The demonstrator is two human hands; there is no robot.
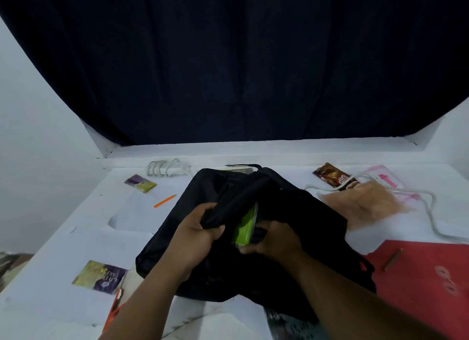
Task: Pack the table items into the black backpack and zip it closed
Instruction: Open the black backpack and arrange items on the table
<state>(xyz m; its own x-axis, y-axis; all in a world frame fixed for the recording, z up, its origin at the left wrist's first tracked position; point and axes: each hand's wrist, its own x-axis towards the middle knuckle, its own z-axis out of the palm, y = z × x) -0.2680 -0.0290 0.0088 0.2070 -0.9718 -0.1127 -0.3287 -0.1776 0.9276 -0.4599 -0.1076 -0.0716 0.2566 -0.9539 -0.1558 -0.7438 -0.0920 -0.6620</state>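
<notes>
Black backpack at the middle of the white table. Left hand grips the flap at the bag's opening; right hand pinches a green packet standing half inside it. Orange pen lies toward the far left corner.
</notes>
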